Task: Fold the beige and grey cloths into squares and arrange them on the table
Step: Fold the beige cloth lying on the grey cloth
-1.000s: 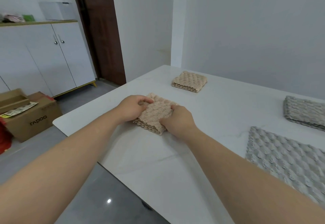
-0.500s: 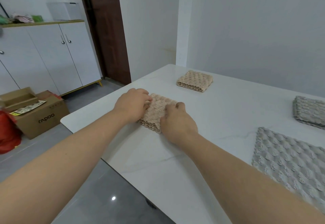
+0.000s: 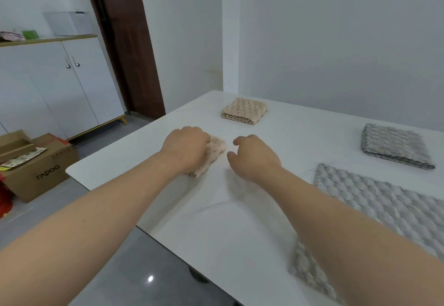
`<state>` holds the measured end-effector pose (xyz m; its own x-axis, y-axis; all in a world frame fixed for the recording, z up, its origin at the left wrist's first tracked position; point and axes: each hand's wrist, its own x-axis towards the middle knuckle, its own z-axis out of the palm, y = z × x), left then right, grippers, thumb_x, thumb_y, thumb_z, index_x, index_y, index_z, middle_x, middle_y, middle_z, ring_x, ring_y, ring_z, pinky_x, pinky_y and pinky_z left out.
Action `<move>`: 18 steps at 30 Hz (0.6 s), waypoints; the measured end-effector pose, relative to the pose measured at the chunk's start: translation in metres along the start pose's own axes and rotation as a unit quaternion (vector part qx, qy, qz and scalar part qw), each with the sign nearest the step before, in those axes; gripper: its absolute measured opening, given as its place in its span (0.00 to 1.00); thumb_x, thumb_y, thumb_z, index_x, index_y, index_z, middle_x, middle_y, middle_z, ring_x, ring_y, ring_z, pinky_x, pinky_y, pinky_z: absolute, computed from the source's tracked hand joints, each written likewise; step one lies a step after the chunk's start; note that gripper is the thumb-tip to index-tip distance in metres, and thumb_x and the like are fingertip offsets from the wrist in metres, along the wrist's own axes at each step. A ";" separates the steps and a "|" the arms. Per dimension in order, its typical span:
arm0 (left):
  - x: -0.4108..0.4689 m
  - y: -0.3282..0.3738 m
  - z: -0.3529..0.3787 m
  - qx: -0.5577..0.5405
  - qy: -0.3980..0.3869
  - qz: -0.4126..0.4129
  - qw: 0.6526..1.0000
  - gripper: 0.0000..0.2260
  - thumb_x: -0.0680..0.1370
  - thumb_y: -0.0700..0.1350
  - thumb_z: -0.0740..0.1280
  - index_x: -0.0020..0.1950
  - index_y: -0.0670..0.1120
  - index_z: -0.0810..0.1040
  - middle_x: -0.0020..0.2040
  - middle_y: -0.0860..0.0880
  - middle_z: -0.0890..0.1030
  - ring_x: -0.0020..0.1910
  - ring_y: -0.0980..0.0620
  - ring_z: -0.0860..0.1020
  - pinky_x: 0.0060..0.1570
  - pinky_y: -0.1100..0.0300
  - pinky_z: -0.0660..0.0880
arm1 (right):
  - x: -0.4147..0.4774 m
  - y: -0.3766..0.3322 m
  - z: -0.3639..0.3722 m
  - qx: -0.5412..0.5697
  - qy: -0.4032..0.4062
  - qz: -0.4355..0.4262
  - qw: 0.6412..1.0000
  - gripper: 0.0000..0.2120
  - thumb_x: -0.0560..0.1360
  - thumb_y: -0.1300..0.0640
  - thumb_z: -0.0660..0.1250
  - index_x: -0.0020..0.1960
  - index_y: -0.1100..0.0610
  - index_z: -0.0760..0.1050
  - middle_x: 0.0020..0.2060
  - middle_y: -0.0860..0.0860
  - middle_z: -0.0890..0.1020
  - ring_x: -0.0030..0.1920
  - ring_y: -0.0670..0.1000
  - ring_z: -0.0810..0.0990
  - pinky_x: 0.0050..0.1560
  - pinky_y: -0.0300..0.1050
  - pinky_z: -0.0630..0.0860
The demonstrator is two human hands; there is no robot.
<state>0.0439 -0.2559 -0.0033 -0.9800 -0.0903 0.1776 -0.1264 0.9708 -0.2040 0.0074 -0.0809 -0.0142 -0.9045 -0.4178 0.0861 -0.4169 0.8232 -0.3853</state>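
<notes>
A folded beige cloth (image 3: 215, 153) lies near the left edge of the white table (image 3: 240, 233). My left hand (image 3: 186, 148) covers most of it, fingers curled down over its far side and gripping it. My right hand (image 3: 253, 156) hovers just to the right of that cloth, fingers loosely curled and holding nothing. A second beige cloth (image 3: 243, 111), folded into a square, sits farther back. At the right, a folded grey cloth (image 3: 394, 146) lies beyond an unfolded grey cloth (image 3: 384, 200) that is spread flat and partly hidden by my right forearm.
The table stands against a white wall at the right and back. Off its left edge are a grey tiled floor, an open cardboard box (image 3: 40, 168), a white cabinet (image 3: 60, 84) and a dark brown door (image 3: 125, 41).
My right hand has let go of the near beige cloth and drawn back to the right. My left hand stays on the cloth, covering more of it.
</notes>
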 end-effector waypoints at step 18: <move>0.009 0.261 -0.038 -0.180 0.030 0.172 0.968 0.21 0.77 0.35 0.62 0.66 0.52 0.79 0.64 0.53 0.78 0.63 0.50 0.77 0.55 0.53 0.77 | -0.160 0.240 -0.111 0.027 0.136 0.176 0.975 0.16 0.79 0.52 0.61 0.65 0.49 0.77 0.65 0.49 0.78 0.58 0.51 0.80 0.58 0.53 0.79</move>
<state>0.0084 0.0051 -0.0182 -0.9425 0.2555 0.2155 0.2788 0.9566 0.0853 0.0421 0.2261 -0.0181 -0.9842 0.0099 0.1770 -0.0778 0.8731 -0.4813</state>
